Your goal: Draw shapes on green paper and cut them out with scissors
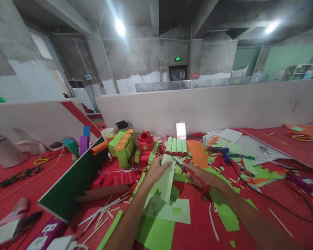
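Observation:
My left hand (155, 170) pinches a pale green sheet (166, 185) near its top edge, holding it up off the table. In my right hand (198, 172) are scissors with red handles (202, 184), their blades pointing up and left at the sheet's upper right edge. Whether the blades are in the paper, I cannot tell. Beneath both hands lies another pale green sheet (181, 211) with stars drawn on it, on top of a brighter green sheet (155, 232). Just beyond the hands sits a row of pale green rolls (176, 146) with red ends.
A blue glue gun (225, 154) with a black cable lies right, among green scraps. An orange sheet (197, 154) is beside the rolls. A lit phone (181, 130) leans on the partition (211, 107). Green-and-orange tubes (122, 149) and a dark green board (73, 184) stand left.

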`<state>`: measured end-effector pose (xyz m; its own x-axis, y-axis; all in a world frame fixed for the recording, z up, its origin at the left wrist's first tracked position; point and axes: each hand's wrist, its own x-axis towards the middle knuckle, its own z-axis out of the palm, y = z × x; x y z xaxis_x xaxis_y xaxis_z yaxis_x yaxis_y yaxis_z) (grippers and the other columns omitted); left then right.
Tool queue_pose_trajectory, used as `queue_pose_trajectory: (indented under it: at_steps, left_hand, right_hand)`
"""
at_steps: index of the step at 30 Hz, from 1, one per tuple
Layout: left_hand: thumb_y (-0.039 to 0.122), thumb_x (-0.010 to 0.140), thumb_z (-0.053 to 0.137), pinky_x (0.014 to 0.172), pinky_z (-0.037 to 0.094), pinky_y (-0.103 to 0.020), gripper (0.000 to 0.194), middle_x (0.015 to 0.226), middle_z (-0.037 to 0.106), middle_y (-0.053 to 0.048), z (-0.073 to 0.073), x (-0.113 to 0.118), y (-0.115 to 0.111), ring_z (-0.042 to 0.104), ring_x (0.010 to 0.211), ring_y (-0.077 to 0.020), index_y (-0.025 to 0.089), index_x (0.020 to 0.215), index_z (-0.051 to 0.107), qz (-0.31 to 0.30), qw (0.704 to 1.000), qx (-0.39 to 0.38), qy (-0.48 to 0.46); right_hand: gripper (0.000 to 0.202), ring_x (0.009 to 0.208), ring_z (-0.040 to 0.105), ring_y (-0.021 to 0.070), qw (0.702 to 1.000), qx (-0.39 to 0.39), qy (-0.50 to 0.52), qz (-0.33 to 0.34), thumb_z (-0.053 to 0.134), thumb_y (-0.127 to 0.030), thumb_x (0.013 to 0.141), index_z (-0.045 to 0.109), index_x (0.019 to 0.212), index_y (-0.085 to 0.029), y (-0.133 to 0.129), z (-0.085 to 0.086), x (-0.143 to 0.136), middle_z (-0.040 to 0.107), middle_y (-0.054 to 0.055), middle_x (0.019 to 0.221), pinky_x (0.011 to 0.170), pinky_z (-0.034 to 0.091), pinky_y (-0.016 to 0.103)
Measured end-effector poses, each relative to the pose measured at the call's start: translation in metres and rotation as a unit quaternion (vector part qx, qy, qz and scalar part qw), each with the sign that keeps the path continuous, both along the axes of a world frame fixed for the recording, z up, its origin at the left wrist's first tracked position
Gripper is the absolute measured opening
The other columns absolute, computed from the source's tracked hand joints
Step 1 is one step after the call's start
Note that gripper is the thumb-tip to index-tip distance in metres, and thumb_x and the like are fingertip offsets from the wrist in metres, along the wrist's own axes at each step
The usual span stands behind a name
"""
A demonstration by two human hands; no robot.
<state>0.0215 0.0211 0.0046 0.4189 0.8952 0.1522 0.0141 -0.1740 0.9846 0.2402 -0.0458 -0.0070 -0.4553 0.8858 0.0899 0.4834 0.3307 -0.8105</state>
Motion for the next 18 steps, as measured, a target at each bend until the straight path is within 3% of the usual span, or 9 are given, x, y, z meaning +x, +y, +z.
queue_pose_trajectory:
  at_steps: [18]
  left_hand:
    - [0.036,0.071,0.070,0.059,0.047,-0.023,0.029,0.073,0.069,-0.002,-0.0015,-0.0012,0.0013,0.061,0.064,-0.0154,0.013,0.090,0.067,0.000,1.000,0.017,0.021]
  right_hand:
    - [0.052,0.048,0.042,0.0073,0.999,-0.041,0.032,-0.001,0.043,-0.067,0.085,0.053,0.101,-0.019,0.0061,-0.0044,-0.0015,0.046,-0.004,0.068,0.045,0.039,0.020]
